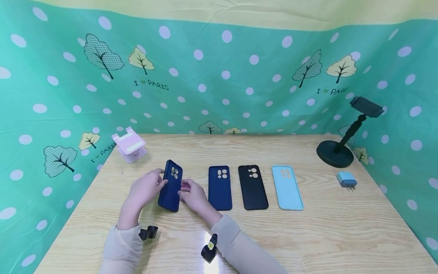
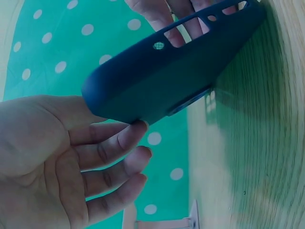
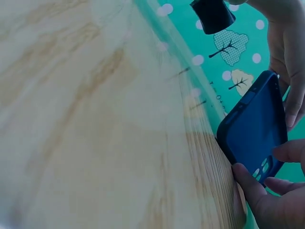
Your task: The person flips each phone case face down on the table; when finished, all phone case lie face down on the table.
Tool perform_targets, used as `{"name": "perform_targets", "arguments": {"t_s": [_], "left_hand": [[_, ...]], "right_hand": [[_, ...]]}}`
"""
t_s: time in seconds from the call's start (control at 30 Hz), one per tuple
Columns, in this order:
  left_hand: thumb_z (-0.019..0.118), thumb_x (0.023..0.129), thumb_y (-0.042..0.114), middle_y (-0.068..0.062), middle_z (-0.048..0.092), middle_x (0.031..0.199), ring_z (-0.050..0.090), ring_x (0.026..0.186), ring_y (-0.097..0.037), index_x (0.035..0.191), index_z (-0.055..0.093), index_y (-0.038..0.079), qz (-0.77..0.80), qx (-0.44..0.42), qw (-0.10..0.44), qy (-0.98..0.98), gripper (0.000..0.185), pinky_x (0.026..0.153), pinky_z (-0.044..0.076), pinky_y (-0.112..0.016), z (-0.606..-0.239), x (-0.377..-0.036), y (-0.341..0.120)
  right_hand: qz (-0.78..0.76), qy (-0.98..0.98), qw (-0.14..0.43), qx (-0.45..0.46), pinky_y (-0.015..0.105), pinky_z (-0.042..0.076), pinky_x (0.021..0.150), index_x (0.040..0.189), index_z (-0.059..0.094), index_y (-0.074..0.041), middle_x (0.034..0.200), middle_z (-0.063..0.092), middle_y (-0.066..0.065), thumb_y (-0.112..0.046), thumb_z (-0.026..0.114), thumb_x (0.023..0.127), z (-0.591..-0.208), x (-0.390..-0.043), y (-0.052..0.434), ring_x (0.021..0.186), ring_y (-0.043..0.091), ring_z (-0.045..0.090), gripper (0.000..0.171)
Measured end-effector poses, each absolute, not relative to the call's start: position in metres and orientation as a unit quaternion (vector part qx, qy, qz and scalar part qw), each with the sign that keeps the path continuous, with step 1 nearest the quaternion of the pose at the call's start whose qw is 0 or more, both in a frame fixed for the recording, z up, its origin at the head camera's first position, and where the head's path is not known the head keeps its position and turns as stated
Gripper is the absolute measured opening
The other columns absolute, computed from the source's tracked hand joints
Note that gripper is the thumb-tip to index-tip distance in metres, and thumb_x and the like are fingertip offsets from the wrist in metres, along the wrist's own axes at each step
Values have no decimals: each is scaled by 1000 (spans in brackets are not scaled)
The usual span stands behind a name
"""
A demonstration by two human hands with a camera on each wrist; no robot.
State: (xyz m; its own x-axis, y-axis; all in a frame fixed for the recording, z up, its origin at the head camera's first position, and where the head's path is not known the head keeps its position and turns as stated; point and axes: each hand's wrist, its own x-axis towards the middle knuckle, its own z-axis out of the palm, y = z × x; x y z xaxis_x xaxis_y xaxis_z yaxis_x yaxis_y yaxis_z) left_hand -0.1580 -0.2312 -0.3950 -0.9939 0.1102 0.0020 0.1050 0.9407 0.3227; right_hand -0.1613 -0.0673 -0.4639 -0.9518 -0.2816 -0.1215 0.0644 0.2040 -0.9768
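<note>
A dark blue phone case [image 1: 170,193] is held tilted up off the table at the left, its camera cutouts toward the top. My left hand [image 1: 145,189] grips its left edge. On the opposite edge, my right hand [image 1: 194,196] pinches the case between thumb and fingers. The left wrist view shows the outer back and a side wall with openings on the case [image 2: 157,78], and the left hand [image 2: 62,157] at one end. The hollow inside of the case [image 3: 252,129] faces the right wrist view, with the right hand [image 3: 281,205] near the cutouts.
Lying in a row to the right are a second dark blue case [image 1: 219,190], a black case [image 1: 253,190] and a light blue case [image 1: 288,190]. A pink stand [image 1: 131,146] is at the back left. A black stand [image 1: 337,153] and a blue charger plug [image 1: 346,179] stand at the right.
</note>
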Motion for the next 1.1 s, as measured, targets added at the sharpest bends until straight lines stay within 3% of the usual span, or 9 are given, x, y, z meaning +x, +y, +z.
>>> {"name": "perform_targets", "arguments": {"t_s": [0.2, 0.57, 0.9, 1.1], "left_hand": [[56, 96, 12, -14, 72, 92, 67, 79, -26, 124, 58, -3, 182, 76, -20, 980, 32, 65, 52, -46, -397, -159, -229], [55, 95, 7, -11, 71, 92, 66, 80, -25, 124, 58, -3, 205, 95, -27, 974, 31, 67, 52, -47, -400, -161, -227], [54, 96, 7, -14, 71, 95, 66, 80, -24, 123, 58, -5, 230, 109, 7, 967, 30, 69, 53, -42, -402, -161, -223], [58, 95, 10, -14, 72, 95, 68, 83, -26, 122, 59, -4, 234, 128, 44, 963, 31, 70, 54, -41, -411, -163, -215]], "right_hand": [[-681, 715, 157, -30, 28, 59, 73, 130, 55, 4, 122, 63, 19, -4, 59, 93, -467, -163, -67, 106, 21, 65, 38], [-689, 706, 159, -33, 30, 60, 76, 132, 54, 3, 127, 60, 21, -16, 59, 96, -462, -161, -64, 114, 27, 63, 41], [-710, 683, 165, -43, 33, 58, 83, 135, 53, -1, 130, 60, 17, -25, 60, 97, -454, -160, -64, 115, 23, 63, 46], [-689, 708, 148, -44, 30, 59, 80, 133, 55, -2, 120, 66, 16, -27, 63, 95, -450, -160, -62, 106, 20, 66, 46]]}}
